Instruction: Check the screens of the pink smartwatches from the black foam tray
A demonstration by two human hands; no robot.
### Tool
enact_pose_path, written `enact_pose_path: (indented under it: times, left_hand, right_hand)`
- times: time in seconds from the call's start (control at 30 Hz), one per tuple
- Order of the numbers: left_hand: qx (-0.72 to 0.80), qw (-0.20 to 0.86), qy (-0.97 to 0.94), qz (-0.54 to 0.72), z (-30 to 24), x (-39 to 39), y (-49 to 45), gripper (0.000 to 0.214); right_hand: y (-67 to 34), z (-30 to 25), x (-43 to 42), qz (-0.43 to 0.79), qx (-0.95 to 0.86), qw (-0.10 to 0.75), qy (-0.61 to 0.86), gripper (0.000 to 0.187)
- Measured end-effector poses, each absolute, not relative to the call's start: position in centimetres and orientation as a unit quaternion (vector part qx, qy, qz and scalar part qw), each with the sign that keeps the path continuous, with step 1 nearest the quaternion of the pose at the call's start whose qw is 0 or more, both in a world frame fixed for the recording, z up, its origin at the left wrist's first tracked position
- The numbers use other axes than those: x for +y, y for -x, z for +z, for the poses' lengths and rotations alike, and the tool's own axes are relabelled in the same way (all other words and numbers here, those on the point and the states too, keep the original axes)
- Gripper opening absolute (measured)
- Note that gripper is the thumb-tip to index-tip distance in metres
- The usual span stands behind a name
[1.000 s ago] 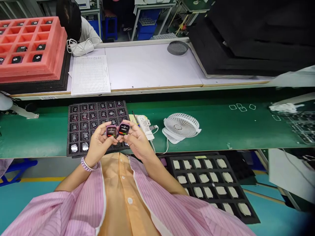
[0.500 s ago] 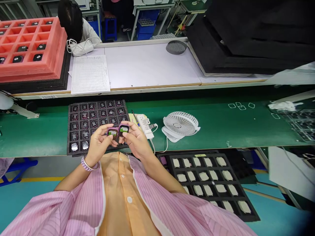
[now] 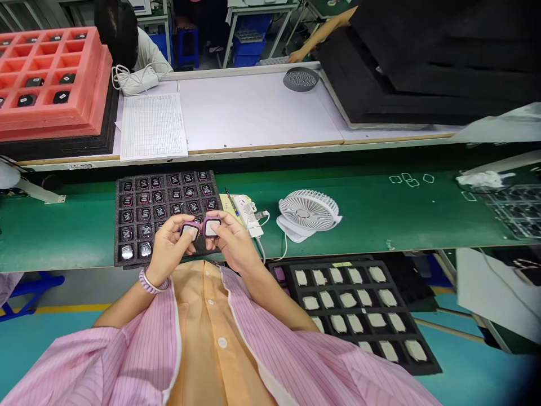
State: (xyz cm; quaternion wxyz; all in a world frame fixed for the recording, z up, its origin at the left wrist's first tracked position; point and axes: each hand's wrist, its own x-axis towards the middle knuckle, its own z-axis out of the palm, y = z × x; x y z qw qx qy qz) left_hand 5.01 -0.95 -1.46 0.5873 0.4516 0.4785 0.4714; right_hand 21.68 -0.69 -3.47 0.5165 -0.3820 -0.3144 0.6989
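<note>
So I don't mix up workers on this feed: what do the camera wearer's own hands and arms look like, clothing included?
The left hand and right hand are both ungloved. A ridged lilac-and-white band circles the left wrist; none shows on the right. The forearms are bare up to loose pink sleeves with thin darker stripes.

A peach shirt (image 3: 190,349) has a button strip (image 3: 217,322) with round white buttons (image 3: 222,342) along it. On both sides of the button strip hangs an open pink overgarment (image 3: 143,352) with fine darker stripes, white-edged fronts and loose sleeves. Left of the button strip, the left hand (image 3: 171,246) has a lavender-and-white ridged band (image 3: 153,286) around its wrist.
</note>
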Motion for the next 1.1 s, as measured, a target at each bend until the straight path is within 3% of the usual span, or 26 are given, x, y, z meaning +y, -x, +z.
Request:
enact_pose_path:
  times: [1.1]
  left_hand:
    - [0.446, 0.596, -0.464, 0.481, -1.90, -0.88, -4.92, 0.047]
  right_hand:
    - [-21.55, -3.40, -0.46, 0.700, -0.320, 0.519, 0.373, 0.046]
